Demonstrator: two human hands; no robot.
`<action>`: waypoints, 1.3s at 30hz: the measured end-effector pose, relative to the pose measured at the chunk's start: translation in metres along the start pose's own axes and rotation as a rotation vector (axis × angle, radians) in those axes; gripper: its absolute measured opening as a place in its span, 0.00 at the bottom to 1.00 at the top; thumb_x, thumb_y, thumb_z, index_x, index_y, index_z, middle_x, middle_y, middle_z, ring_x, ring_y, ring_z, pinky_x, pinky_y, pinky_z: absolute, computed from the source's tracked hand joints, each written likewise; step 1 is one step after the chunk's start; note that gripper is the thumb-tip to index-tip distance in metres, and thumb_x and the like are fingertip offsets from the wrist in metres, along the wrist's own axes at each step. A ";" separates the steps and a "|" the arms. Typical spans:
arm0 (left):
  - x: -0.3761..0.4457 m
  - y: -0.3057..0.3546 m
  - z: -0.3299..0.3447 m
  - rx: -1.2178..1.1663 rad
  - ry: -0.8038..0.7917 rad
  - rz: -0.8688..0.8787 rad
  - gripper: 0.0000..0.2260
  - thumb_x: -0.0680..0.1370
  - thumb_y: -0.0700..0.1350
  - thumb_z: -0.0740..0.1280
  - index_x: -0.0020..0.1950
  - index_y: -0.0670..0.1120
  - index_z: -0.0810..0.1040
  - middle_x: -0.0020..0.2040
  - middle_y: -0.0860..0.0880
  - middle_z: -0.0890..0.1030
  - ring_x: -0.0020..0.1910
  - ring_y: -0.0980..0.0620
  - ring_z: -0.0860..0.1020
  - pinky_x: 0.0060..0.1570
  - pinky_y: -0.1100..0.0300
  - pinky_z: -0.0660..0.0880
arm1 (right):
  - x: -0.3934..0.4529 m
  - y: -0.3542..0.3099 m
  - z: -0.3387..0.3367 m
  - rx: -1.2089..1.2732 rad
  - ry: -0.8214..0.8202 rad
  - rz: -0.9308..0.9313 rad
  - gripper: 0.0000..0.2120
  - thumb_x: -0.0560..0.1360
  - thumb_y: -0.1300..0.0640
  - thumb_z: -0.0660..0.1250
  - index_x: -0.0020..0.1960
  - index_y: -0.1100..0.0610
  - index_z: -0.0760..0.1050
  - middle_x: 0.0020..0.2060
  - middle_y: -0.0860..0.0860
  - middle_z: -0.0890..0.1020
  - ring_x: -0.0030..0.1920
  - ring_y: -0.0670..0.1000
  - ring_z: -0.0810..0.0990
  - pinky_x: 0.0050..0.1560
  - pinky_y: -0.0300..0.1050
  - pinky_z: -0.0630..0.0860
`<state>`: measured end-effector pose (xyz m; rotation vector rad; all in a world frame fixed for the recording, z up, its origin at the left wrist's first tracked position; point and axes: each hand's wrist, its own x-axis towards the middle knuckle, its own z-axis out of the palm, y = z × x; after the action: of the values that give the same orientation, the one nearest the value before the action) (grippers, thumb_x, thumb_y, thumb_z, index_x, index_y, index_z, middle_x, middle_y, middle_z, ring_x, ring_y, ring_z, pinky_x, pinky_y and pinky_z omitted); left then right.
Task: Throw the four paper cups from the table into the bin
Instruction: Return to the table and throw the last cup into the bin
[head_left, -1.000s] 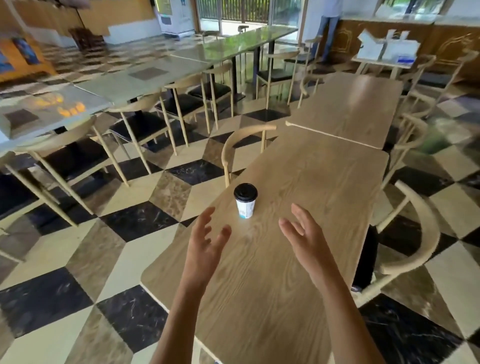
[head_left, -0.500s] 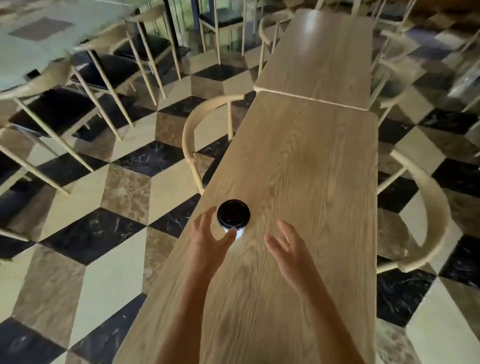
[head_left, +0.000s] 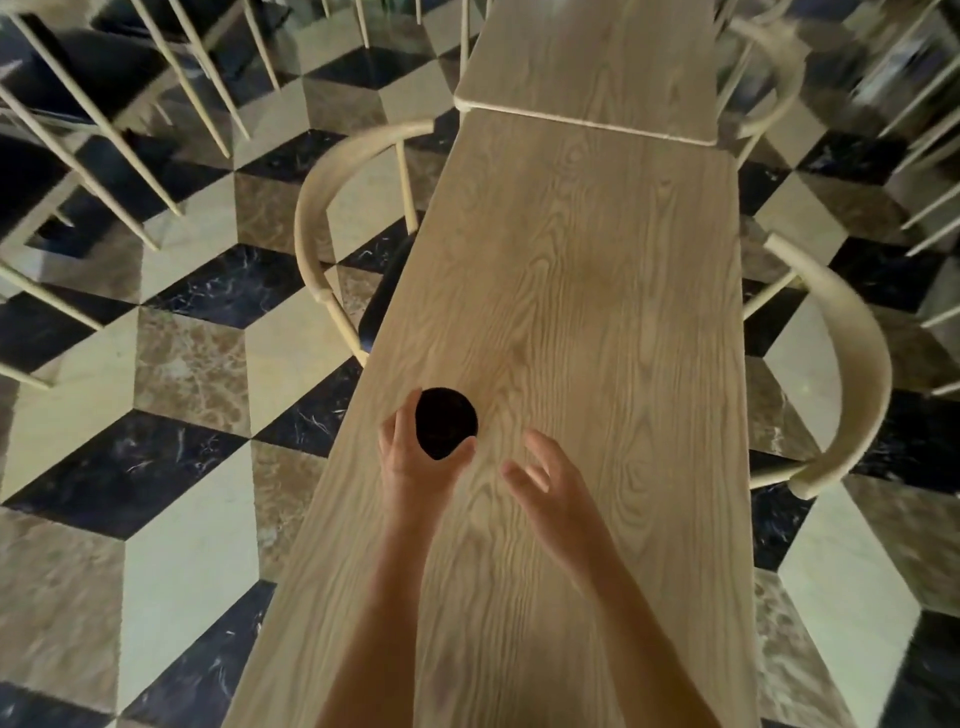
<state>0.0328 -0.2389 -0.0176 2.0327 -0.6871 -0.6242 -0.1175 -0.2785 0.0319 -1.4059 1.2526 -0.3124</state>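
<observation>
One paper cup (head_left: 445, 422) stands on the long wooden table (head_left: 597, 291), seen from straight above, so only its black lid shows. My left hand (head_left: 415, 462) is wrapped around the cup, with the thumb on its right side and the fingers on its left. Just to the right, my right hand (head_left: 545, 483) hovers over the tabletop with its fingers spread and nothing in it. No other cup and no bin are in view.
A curved-back wooden chair (head_left: 332, 218) is tucked in at the table's left side and another (head_left: 852, 364) at its right. A second table (head_left: 597, 57) butts against the far end. More chairs (head_left: 104, 104) stand on the checkered floor at the left.
The camera has tilted down and moved closer over the table. My left hand has reached the cup and closed around it. My right hand stays open beside it.
</observation>
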 end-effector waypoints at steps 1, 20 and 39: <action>0.001 0.000 0.000 -0.018 0.000 -0.010 0.38 0.68 0.47 0.79 0.75 0.53 0.67 0.67 0.48 0.72 0.62 0.53 0.71 0.53 0.64 0.67 | 0.000 0.001 0.000 0.005 0.002 0.000 0.31 0.79 0.45 0.62 0.78 0.50 0.57 0.78 0.48 0.63 0.75 0.51 0.65 0.63 0.39 0.63; -0.115 0.087 0.024 -0.780 -0.536 -0.186 0.26 0.67 0.53 0.78 0.63 0.60 0.77 0.62 0.52 0.83 0.59 0.47 0.84 0.53 0.49 0.81 | -0.103 0.041 -0.095 0.269 0.407 0.003 0.27 0.78 0.57 0.66 0.75 0.58 0.63 0.62 0.47 0.76 0.57 0.40 0.76 0.49 0.25 0.73; -0.572 0.188 0.157 -0.498 -1.404 0.144 0.31 0.64 0.54 0.79 0.66 0.56 0.77 0.63 0.50 0.83 0.61 0.52 0.82 0.56 0.52 0.81 | -0.556 0.262 -0.271 0.575 1.251 -0.096 0.30 0.75 0.47 0.70 0.74 0.50 0.64 0.63 0.47 0.79 0.58 0.43 0.81 0.59 0.43 0.78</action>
<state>-0.5253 -0.0323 0.1626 0.8345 -1.2427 -1.9198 -0.6742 0.0791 0.1472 -0.6848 1.8262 -1.6464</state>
